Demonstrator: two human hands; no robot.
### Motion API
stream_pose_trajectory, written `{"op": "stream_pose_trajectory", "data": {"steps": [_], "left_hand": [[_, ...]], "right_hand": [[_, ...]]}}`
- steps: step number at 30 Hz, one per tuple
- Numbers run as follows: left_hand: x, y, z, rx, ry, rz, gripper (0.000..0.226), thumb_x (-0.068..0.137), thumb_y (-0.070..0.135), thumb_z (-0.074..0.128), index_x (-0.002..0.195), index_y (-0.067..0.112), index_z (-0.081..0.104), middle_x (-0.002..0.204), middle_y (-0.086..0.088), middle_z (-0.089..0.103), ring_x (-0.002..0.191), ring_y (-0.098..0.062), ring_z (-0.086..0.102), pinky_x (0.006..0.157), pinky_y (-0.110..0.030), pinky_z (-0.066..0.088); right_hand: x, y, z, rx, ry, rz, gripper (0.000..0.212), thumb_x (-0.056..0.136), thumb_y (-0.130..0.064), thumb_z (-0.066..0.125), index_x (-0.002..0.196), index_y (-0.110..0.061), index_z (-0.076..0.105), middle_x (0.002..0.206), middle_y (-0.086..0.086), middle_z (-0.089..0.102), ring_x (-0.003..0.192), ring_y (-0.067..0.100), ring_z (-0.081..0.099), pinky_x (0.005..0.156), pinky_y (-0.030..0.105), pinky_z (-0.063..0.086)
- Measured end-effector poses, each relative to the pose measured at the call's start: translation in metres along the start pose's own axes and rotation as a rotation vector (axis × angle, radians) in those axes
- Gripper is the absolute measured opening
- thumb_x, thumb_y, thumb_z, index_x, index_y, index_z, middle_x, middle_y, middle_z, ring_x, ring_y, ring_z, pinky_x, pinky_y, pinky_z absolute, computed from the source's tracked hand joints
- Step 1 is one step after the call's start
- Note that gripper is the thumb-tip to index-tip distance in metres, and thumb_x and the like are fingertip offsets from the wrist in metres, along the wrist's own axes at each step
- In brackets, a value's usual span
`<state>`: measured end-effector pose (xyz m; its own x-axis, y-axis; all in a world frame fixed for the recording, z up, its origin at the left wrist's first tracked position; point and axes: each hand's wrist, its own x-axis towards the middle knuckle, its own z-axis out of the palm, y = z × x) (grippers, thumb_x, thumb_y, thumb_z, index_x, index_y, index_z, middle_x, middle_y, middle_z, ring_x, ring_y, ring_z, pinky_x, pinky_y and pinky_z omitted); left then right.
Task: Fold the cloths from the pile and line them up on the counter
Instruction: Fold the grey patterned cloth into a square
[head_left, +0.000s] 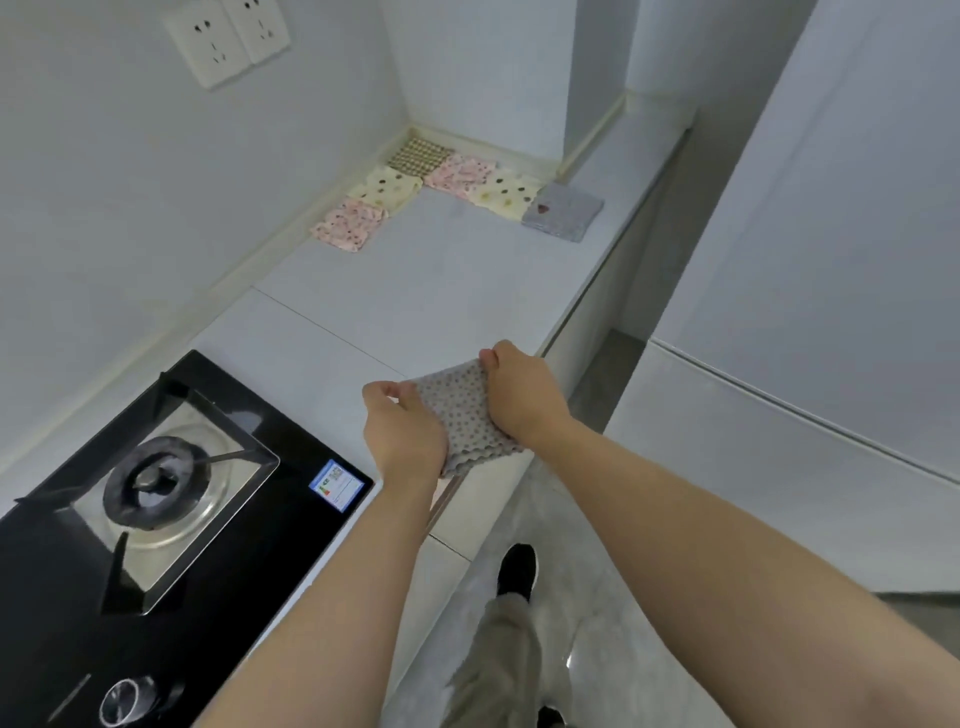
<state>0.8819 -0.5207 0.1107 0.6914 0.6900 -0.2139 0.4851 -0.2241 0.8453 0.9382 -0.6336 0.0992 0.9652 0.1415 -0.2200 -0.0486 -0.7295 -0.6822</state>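
Observation:
A grey cloth with dark dots (465, 415) is held between both hands just above the front edge of the white counter (415, 291). My left hand (402, 428) pinches its left corner, and my right hand (519, 395) grips its right side. Several folded cloths lie in a line in the far corner: a pink one (349, 223), a cream dotted one (387, 189), a brown checked one (420, 155), another pink one (460, 174), another cream one (504, 195) and a grey one (562, 210). No pile of unfolded cloths is in view.
A black gas hob (156, 493) with a burner and a knob fills the counter at the left. White walls with sockets (226, 36) stand behind. A tall white appliance (831, 312) stands to the right across a narrow floor gap. My leg and shoe (514, 571) are below.

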Motion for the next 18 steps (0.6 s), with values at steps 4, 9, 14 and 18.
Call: {"op": "stream_pose_trajectory", "data": {"steps": [4, 9, 14, 18], "left_hand": [[0.063, -0.014, 0.042, 0.011, 0.001, -0.047, 0.015, 0.106, 0.028, 0.037, 0.106, 0.014, 0.044, 0.073, -0.002, 0.055, 0.063, -0.018, 0.054, 0.056, -0.033, 0.045], [0.145, -0.014, 0.08, 0.064, 0.017, -0.164, 0.015, 0.106, 0.03, 0.032, 0.105, 0.017, 0.041, 0.077, -0.004, 0.057, 0.069, -0.022, 0.056, 0.057, -0.036, 0.047], [0.211, 0.0, 0.085, 0.073, 0.135, -0.234, 0.019, 0.105, 0.037, 0.032, 0.106, 0.02, 0.04, 0.079, 0.003, 0.055, 0.075, -0.023, 0.057, 0.063, -0.037, 0.047], [0.243, -0.003, 0.08, 0.188, 0.164, -0.259, 0.026, 0.104, 0.039, 0.038, 0.115, 0.016, 0.043, 0.092, 0.005, 0.058, 0.087, -0.025, 0.059, 0.069, -0.033, 0.039]], "right_hand": [[0.072, 0.009, 0.023, -0.04, -0.065, -0.001, 0.027, 0.109, -0.03, 0.026, 0.107, -0.013, 0.047, 0.086, 0.007, 0.054, 0.079, 0.027, 0.056, 0.066, 0.032, 0.04], [0.164, 0.003, 0.053, -0.107, -0.125, -0.007, 0.029, 0.109, -0.034, 0.023, 0.1, -0.016, 0.043, 0.08, 0.003, 0.052, 0.078, 0.027, 0.057, 0.069, 0.037, 0.045], [0.238, -0.03, 0.072, -0.17, -0.106, -0.118, 0.041, 0.108, -0.041, 0.022, 0.109, -0.013, 0.051, 0.084, 0.008, 0.058, 0.078, 0.03, 0.057, 0.068, 0.04, 0.047], [0.272, -0.04, 0.081, -0.348, -0.09, -0.138, 0.043, 0.107, -0.043, 0.022, 0.117, -0.011, 0.048, 0.092, 0.011, 0.059, 0.081, 0.032, 0.054, 0.068, 0.038, 0.038]]}}
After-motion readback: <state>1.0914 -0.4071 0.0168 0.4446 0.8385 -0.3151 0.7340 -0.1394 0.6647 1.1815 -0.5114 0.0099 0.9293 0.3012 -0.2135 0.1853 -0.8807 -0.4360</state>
